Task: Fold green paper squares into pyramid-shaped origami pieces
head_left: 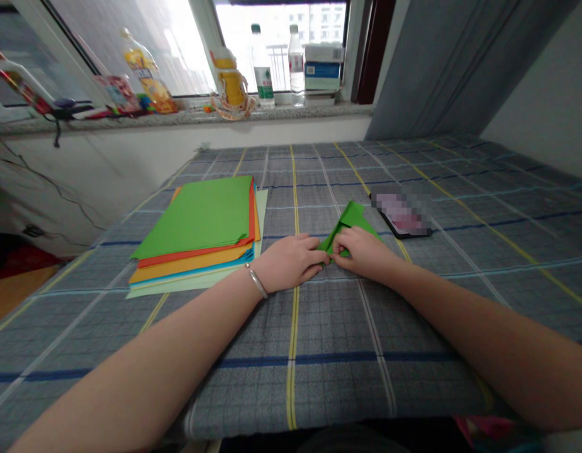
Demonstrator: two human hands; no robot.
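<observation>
A folded piece of green paper [351, 215] lies on the plaid cloth between my two hands, its pointed top sticking up past the fingers. My left hand [293, 259], with a silver bangle at the wrist, pinches the paper's left corner. Curled fingers of my right hand [359, 250] press on its lower middle, close beside the left fingertips. The parts of the folds under the fingers are hidden. To the left lies a stack of coloured paper [201, 214], green on top, with red, orange, blue and pale green sheets below.
A phone [400, 214] with a blurred-out screen lies right of the folded paper. The plaid cloth [253, 390] covers the surface. Along the windowsill [177, 119] stand bottles [262, 69], a yellow cup [231, 82] and boxes [323, 69]. A grey curtain [442, 69] hangs at right.
</observation>
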